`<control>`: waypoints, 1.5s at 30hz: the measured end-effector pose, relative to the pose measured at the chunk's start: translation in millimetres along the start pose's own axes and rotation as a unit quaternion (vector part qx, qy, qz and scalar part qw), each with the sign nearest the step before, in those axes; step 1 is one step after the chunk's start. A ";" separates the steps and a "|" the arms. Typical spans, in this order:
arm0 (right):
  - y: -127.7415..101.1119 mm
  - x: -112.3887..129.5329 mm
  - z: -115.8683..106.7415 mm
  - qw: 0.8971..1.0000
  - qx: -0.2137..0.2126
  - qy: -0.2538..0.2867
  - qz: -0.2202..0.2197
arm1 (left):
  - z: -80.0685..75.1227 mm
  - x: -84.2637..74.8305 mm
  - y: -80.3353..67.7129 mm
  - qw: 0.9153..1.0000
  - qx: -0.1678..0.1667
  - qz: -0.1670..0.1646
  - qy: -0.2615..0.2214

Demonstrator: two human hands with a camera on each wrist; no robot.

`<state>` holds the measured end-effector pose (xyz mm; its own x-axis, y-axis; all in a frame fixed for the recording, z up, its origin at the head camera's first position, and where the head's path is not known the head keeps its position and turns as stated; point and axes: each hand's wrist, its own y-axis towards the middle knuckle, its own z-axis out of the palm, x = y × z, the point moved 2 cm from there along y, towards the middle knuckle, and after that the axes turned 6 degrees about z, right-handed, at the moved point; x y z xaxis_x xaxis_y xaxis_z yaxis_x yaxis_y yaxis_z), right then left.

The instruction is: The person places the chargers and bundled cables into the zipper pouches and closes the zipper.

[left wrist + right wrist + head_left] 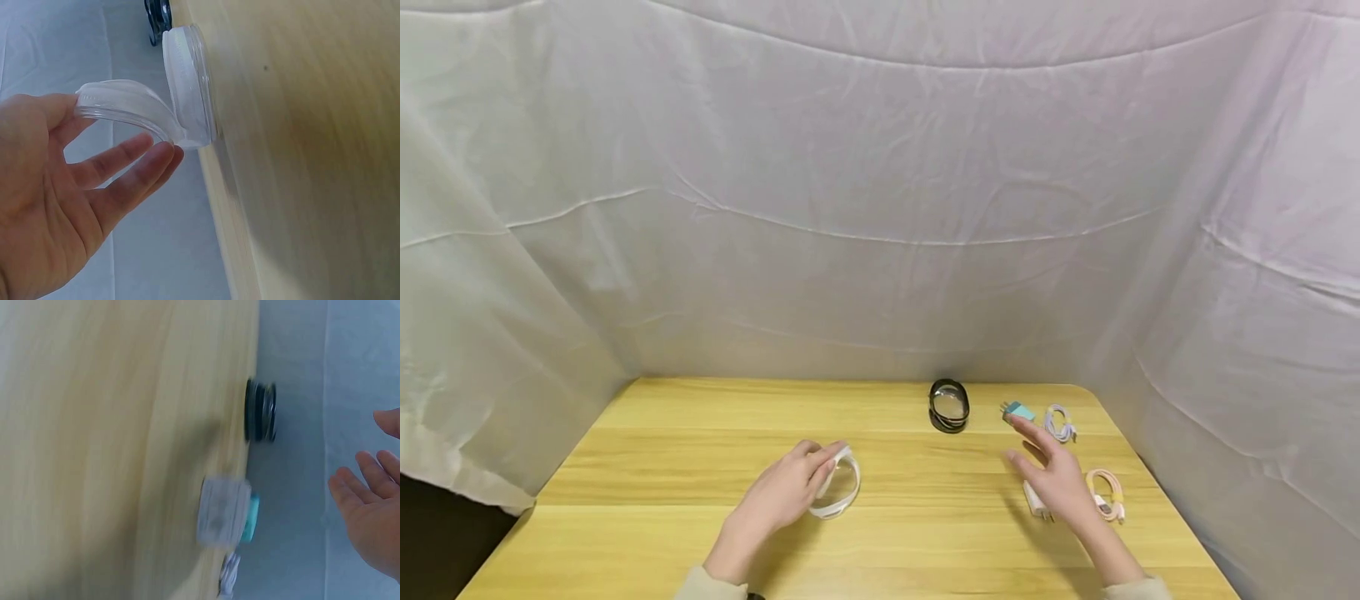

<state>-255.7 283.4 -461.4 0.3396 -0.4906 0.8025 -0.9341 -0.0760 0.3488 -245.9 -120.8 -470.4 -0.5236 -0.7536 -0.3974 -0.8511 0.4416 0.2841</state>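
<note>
On the near left of the wooden table (700,450), a clear hinged case (837,487) is held by the left hand (782,493). The fingers are curled over its raised lid, which is lifted away from the base; the left wrist view shows the lid (125,103) gripped between thumb and fingertips while the base (187,87) rests on the table surface. The case appears empty, though its interior is not fully shown.

To the right, the right hand (1051,471) is held above the table with fingers spread and relaxed; nothing is gripped. Just beyond its fingertips lies a teal charger plug (1018,410), and a coiled white cable (1060,423) is placed beside that. A pink coiled cable (1107,493) lies to the right of the hand, and a white charger (1036,500) is partly covered by it. A black round case (949,406) stands at the far centre of the table.

The step in hand is judged to be the opening of the clear case, with an item about to be selected. The next move is judged to call for a pinch on one small item, while the lid is kept lifted so that the base remains accessible.
</note>
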 end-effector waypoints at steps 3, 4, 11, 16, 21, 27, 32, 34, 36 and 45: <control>-2.8 -7.3 -13.1 1.000 -0.003 -0.019 0.022 | -0.1 2.5 0.4 1.000 -0.001 -0.001 0.000; -3.4 -9.8 -17.4 0.999 -0.006 -0.024 0.026 | -0.1 3.1 0.6 1.000 -0.001 -0.001 -0.002; -10.4 -30.7 -46.3 0.996 -0.037 -0.068 0.045 | -0.6 5.4 2.0 1.000 -0.001 0.006 -0.012; -16.2 -44.4 -61.1 0.991 -0.037 -0.113 0.055 | -1.8 7.6 1.6 1.000 0.003 0.003 -0.025; -20.8 -54.0 -75.0 0.988 -0.007 -0.131 0.081 | -2.9 10.5 1.7 0.999 0.009 0.007 -0.040; -23.0 -68.3 -88.8 0.981 0.024 -0.178 0.071 | -3.5 14.3 0.7 0.998 0.016 0.013 -0.056; -23.2 -81.0 -97.5 0.979 0.053 -0.194 0.021 | -2.9 17.6 -0.5 0.997 0.020 0.024 -0.072; -23.8 -84.6 -99.0 0.982 0.065 -0.179 -0.002 | -2.2 19.5 -1.4 0.996 0.021 0.025 -0.081; -25.0 -88.7 -100.2 0.981 0.073 -0.180 -0.016 | -1.9 21.1 -2.1 0.995 0.022 0.027 -0.088; -28.9 -104.0 -103.3 0.976 0.093 -0.197 -0.012 | -1.5 23.1 -3.2 0.995 0.017 0.031 -0.096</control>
<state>-252.6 426.3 -504.9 0.3278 -0.7798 0.5333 -0.9424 -0.2302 0.2426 -255.1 -140.3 -479.1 -0.5707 -0.6188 -0.5398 -0.8156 0.5034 0.2853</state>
